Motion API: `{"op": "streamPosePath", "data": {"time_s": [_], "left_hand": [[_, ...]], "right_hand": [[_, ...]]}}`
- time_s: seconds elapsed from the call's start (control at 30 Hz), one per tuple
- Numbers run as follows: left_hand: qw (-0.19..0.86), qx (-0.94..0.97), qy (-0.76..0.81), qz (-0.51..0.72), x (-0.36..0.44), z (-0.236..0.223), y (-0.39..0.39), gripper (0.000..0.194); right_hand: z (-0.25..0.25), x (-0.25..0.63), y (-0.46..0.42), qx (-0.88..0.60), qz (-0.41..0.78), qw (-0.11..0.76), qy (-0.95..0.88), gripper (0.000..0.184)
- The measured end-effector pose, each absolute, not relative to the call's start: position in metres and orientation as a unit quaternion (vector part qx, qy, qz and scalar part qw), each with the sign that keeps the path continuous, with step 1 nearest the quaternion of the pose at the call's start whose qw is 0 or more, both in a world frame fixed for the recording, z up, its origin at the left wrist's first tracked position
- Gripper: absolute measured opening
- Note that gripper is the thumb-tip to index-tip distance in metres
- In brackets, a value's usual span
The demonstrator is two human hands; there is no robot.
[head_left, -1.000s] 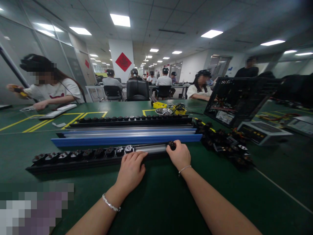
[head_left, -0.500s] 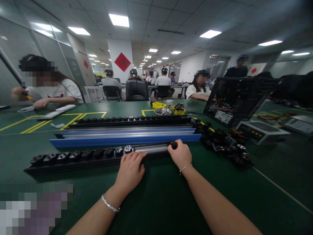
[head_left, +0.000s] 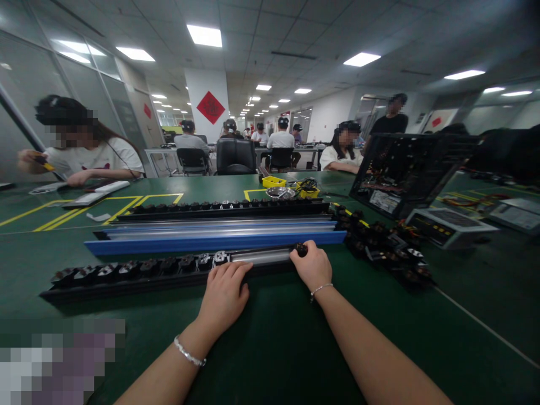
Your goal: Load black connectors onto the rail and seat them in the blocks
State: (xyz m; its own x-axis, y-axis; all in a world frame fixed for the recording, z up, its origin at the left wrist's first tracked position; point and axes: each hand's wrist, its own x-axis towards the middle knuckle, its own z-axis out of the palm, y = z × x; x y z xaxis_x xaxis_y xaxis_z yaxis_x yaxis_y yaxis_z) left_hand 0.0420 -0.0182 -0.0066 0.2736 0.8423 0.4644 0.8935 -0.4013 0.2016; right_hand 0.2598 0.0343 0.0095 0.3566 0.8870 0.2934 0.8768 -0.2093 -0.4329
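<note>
A long black channel (head_left: 139, 288) lies across the green table in front of me, its left part filled with a row of plug-like modules (head_left: 169, 263), some with metal prongs. My left hand (head_left: 226, 292) grips the near wall of this channel around its middle, fingers over the edge and thumb on my side. Pinched at the channel's right end by my right hand (head_left: 313, 263) is a small round black module (head_left: 300, 248); fingers cover part of it. Between the hands a bare silvery strip (head_left: 264, 256) shows inside the channel.
Blue channels (head_left: 211, 243) and another filled row (head_left: 228, 205) lie behind. Loose modules (head_left: 383, 242) are heaped at right, near an open computer case (head_left: 405, 174) and a power supply (head_left: 449, 225). A yellow box (head_left: 273, 181) stands farther back. Other people sit around.
My hands and the channel hold almost the same position. In the background, a standing person at the right has shifted left.
</note>
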Motion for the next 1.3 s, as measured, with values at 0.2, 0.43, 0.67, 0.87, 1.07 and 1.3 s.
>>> {"op": "streamPosePath", "data": {"time_s": [0.2, 0.43, 0.67, 0.87, 1.07, 1.3], "left_hand": [[0.052, -0.798, -0.543, -0.258, 0.042, -0.007, -0.017, 0.041], [0.052, -0.798, -0.542, -0.260, 0.042, -0.007, -0.018, 0.041], [0.049, -0.797, -0.544, -0.257, 0.041, -0.007, -0.017, 0.041], [0.045, -0.797, -0.545, -0.256, 0.042, -0.007, -0.018, 0.042], [0.046, -0.796, -0.547, -0.256, 0.042, -0.006, -0.018, 0.043], [0.047, -0.798, -0.541, -0.261, 0.041, -0.008, -0.017, 0.042]], "right_hand": [[0.011, 0.260, 0.035, -0.788, 0.018, 0.258, -0.558, 0.030], [0.012, 0.261, 0.036, -0.795, 0.039, 0.263, -0.546, 0.028], [0.015, 0.263, 0.036, -0.810, 0.069, 0.257, -0.523, 0.029], [0.018, 0.266, 0.036, -0.816, 0.077, 0.252, -0.514, 0.032], [0.021, 0.268, 0.036, -0.823, 0.085, 0.241, -0.507, 0.036], [0.021, 0.270, 0.037, -0.824, 0.084, 0.232, -0.509, 0.036]]}}
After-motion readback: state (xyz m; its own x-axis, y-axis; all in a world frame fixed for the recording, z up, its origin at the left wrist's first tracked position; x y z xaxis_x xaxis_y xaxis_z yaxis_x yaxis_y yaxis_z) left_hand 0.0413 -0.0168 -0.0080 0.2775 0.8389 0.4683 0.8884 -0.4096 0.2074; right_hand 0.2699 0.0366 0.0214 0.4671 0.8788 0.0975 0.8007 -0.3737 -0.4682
